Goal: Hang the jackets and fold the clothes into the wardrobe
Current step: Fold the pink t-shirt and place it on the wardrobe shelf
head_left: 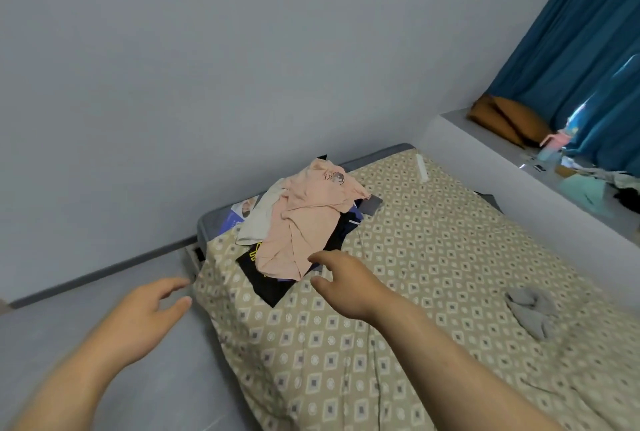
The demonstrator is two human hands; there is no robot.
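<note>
Two bare forearms reach forward from the bottom edge. The left hand hangs over the floor just beside the bed's near corner, its fingers loosely spread and nothing in it. The right hand is out over the bed, thumb and fingers wide apart, also holding nothing. Its fingertips sit right at the near edge of the pile. The hand is blurred, so I cannot tell whether they touch the cloth.

The pile lies at the bed's left corner, close to the wall. A crumpled pink top lies uppermost, with a small print near its far end. A cream garment shows from under its left side, a black top with yellow lettering spreads flat on the sheet beneath, and a navy garment pokes out on the right. A booklet lies half hidden behind them.

The sheet is tan with a diamond pattern. A grey cloth lies bunched on it, well apart from the pile, to the right. Beyond the bed a ledge carries an orange cushion and a jumble too blurred to name, under a blue curtain.
</note>
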